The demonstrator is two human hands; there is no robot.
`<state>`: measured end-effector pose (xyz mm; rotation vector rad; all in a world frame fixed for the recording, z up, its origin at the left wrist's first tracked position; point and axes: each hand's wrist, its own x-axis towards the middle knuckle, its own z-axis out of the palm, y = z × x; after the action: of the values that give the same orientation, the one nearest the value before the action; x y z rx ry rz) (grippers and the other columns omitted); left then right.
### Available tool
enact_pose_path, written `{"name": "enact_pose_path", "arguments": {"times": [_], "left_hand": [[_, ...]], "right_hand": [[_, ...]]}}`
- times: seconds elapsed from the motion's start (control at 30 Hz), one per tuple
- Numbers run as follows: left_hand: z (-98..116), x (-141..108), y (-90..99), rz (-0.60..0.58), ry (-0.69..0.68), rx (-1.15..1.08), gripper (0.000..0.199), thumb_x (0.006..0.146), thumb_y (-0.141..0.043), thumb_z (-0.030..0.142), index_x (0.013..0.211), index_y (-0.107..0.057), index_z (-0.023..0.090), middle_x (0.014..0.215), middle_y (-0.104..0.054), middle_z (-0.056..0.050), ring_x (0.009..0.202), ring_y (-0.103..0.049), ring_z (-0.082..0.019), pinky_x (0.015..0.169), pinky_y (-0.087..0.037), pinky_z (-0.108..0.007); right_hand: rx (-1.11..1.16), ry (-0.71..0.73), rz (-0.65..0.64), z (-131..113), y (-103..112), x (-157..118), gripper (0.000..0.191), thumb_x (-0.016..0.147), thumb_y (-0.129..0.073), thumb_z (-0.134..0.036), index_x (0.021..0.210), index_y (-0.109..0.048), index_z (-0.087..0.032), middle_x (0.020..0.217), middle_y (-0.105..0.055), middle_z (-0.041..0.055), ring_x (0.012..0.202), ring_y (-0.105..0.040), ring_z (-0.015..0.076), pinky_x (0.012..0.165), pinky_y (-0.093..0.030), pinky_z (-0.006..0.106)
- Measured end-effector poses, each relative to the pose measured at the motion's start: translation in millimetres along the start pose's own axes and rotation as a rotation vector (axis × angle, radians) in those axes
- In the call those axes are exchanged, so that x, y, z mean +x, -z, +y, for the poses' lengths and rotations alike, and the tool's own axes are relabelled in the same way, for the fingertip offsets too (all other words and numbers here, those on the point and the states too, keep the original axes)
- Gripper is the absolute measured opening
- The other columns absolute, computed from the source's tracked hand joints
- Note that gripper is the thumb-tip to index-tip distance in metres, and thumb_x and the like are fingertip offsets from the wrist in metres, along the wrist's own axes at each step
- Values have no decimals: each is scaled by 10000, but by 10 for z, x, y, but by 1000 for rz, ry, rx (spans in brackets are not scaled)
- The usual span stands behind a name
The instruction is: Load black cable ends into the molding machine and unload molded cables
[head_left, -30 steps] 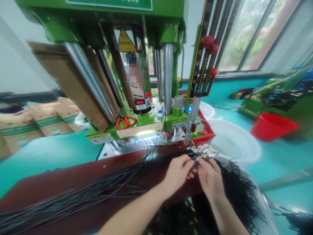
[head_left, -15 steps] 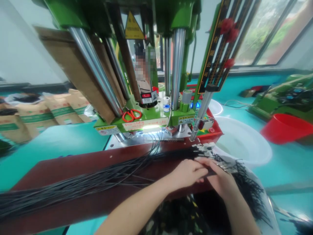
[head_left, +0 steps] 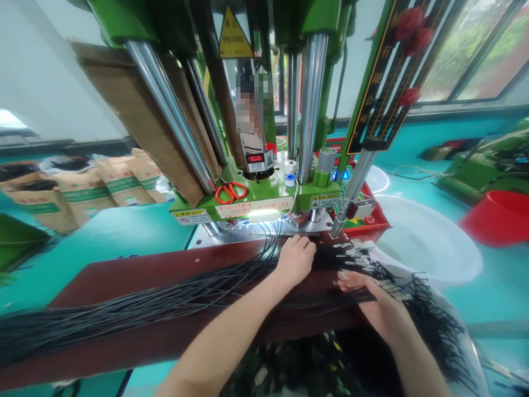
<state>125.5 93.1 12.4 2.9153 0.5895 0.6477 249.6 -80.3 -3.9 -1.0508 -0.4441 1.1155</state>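
My left hand (head_left: 295,259) is over the black cables (head_left: 177,298) by the press's lower plate. Its fingers are curled down, and they hide whatever is in them. To the right, my right hand (head_left: 382,309) is bent around a few black cables near their ends, the thumb and fingers pointing left. Metal connectors (head_left: 390,289) show just beyond its knuckles. More cable ends with silvery connectors (head_left: 357,255) lie behind it on the dark red board (head_left: 136,264). Several cables run into the lit gap beneath the green press plate (head_left: 264,193).
Red-handled scissors (head_left: 230,193) and a small blue-and-white spool (head_left: 290,180) rest on the press plate. A white tub (head_left: 430,237) and a red bucket (head_left: 491,218) stand on the right. Paper sacks (head_left: 86,187) line the left. Black cable tails (head_left: 438,320) hang over the right side.
My left hand has left my right hand and moved left and forward to the cables by the press. My right hand stays near the connectors. The view has shifted slightly.
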Motion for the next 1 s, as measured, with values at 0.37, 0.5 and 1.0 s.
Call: {"name": "enact_pose_path", "arguments": {"times": [0.37, 0.5, 1.0], "left_hand": [[541, -681, 452, -390, 187, -709, 255, 850, -367, 341, 872, -569, 186, 765, -616, -71, 694, -564, -195, 651, -403, -307], [637, -763, 545, -950, 227, -1435, 325, 782, -459, 463, 844, -594, 174, 664, -593, -39, 563, -554, -140, 585, -435, -269], [863, -685, 57, -535, 783, -1832, 415, 688, -523, 549, 735, -501, 137, 445, -457, 48, 283, -407, -74, 285, -299, -183]], "right_hand": [[-228, 91, -299, -160, -225, -139, 267, 823, -496, -334, 1022, -645, -235, 1165, -585, 75, 1150, -453, 253, 1013, -252, 467], [-416, 39, -600, -98, -457, -229, 243, 818, -505, -324, 953, -680, -221, 1144, -596, 82, 1177, -424, 245, 1001, -265, 458], [-746, -106, -558, -570, -664, 89, 360, 779, -540, -271, 1137, -576, -250, 1162, -585, 39, 756, -638, 157, 557, -512, 222]]}}
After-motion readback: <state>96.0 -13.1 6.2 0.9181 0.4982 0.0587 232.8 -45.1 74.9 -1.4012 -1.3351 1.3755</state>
